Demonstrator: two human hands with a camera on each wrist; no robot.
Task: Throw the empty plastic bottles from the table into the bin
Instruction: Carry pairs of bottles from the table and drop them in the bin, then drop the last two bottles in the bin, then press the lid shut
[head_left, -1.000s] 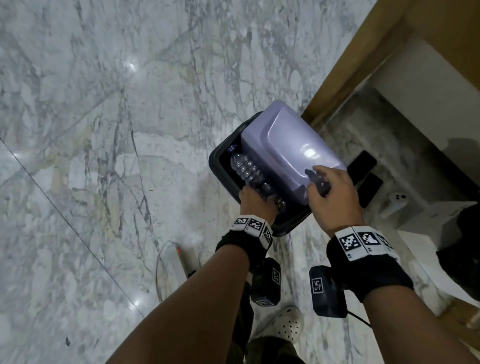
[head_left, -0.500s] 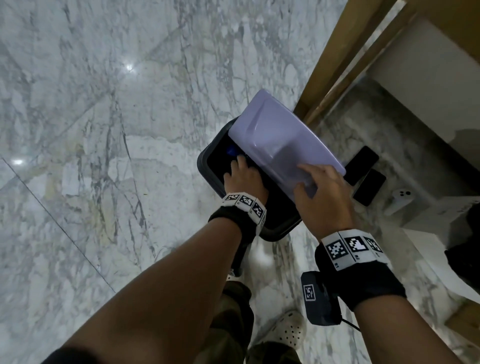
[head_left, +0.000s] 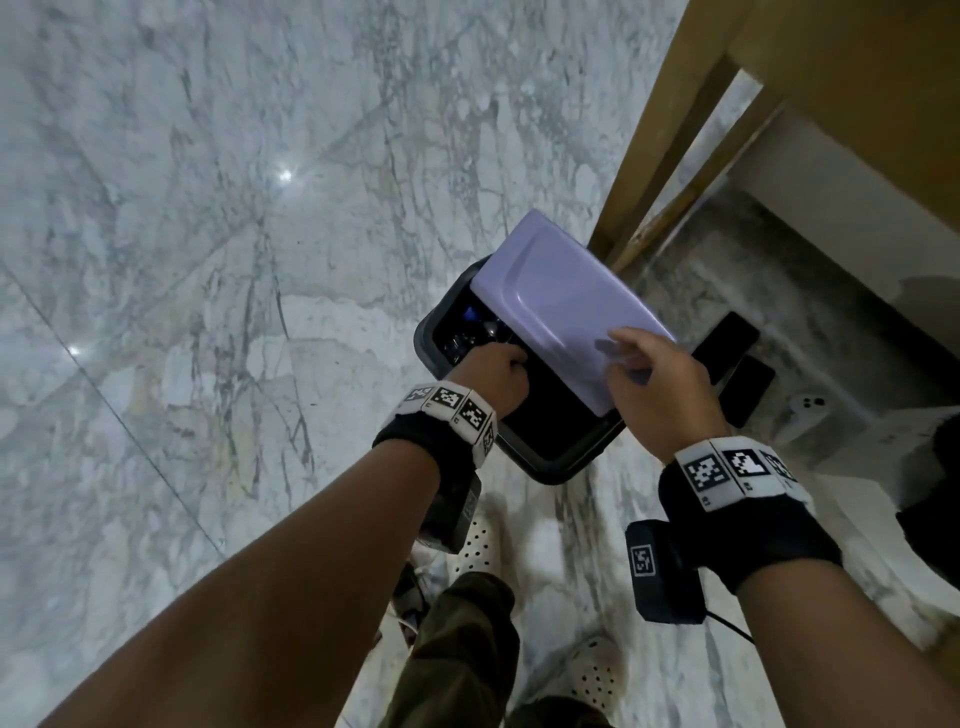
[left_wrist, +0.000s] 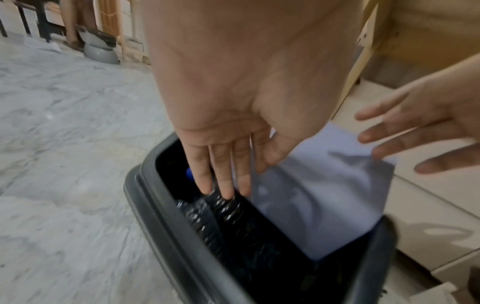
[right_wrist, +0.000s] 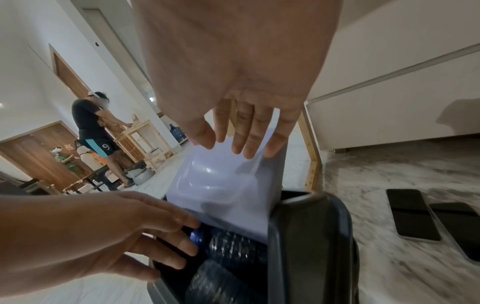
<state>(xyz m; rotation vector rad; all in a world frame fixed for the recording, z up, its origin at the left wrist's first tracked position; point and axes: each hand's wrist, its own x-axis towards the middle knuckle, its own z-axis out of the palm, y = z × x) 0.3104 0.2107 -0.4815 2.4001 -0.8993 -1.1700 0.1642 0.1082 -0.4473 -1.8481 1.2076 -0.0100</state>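
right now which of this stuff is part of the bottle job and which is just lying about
Part of the job:
- bin, dark grey
- lilac swing lid, tilted open
- plastic bottles inside the bin, one with a blue cap
- left hand, fingers straight, reaching into the bin
- right hand, open at the lid

Lying about:
- two phones on the floor
- white controller
- wooden table leg

Dark grey rectangular plastic bin (head_left: 558, 464) stands upright on marble floor (head_left: 208, 260), beside wooden leg. Pale lilac swing lid (head_left: 561, 306) tilted, near edge raised, opening on left side exposed. Inside opening: clear ribbed plastic bottles (left_wrist: 207, 214), crumpled, lying against each other on black interior; one with blue cap (right_wrist: 196, 234) near lid edge. Exact bottle count unclear from blur. Bottles sit below rim, partly under lid.
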